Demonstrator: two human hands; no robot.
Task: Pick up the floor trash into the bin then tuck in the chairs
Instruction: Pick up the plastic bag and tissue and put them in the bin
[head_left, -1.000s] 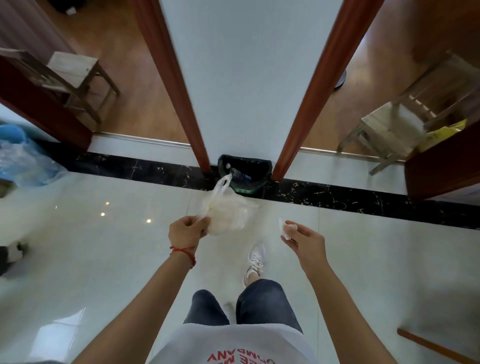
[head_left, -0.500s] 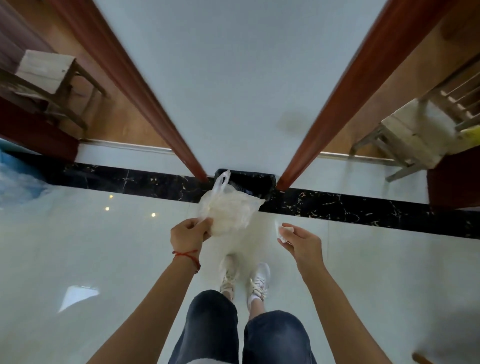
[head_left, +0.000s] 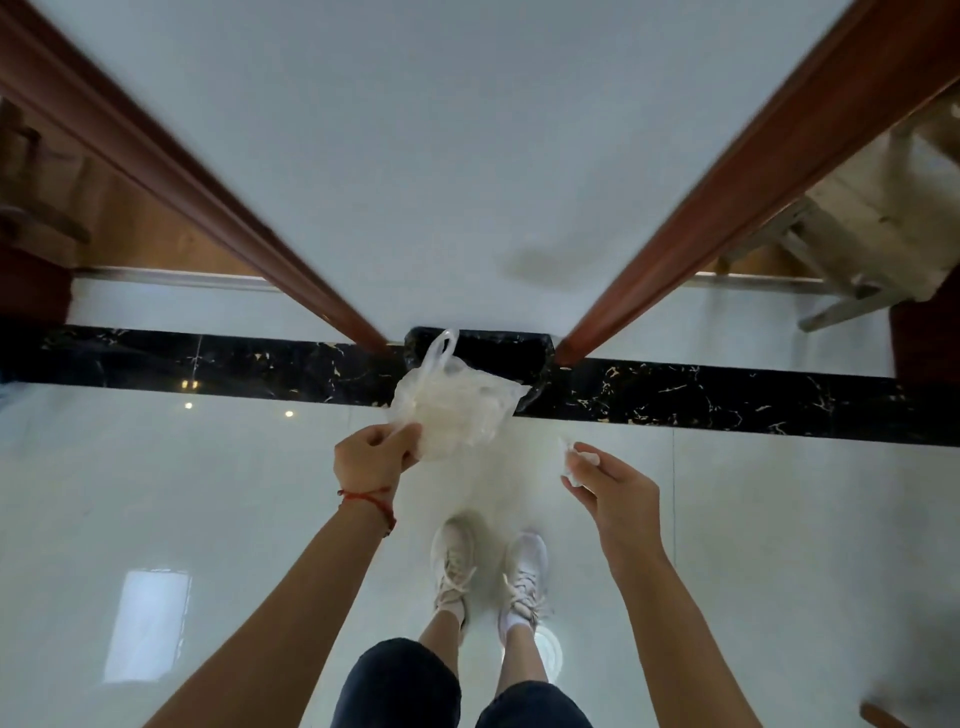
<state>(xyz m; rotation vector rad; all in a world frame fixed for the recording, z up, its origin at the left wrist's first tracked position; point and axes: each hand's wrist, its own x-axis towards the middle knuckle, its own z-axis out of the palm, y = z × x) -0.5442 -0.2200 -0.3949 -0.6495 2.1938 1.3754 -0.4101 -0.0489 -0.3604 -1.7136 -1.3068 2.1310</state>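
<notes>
My left hand (head_left: 374, 457) pinches a crumpled clear plastic bag (head_left: 452, 405) and holds it out in front of me, just before the black-lined bin (head_left: 493, 348). The bin stands against the white wall (head_left: 441, 156) between two brown door frames, and the bag covers part of its front rim. My right hand (head_left: 613, 488) grips a small white wad of paper (head_left: 576, 460) between thumb and fingers, lower and to the right of the bin. A pale wooden chair (head_left: 878, 228) stands through the right doorway.
A glossy pale tile floor (head_left: 208, 519) with a black marble strip (head_left: 727, 395) runs along the wall. My feet in white trainers (head_left: 488, 571) stand just short of the bin. Another wooden chair (head_left: 31, 171) shows dimly at the far left, and a brown corner at the bottom right edge.
I have stepped closer to the wall and bin, and both feet now stand side by side. Both hands keep their hold on the bag and the paper wad.
</notes>
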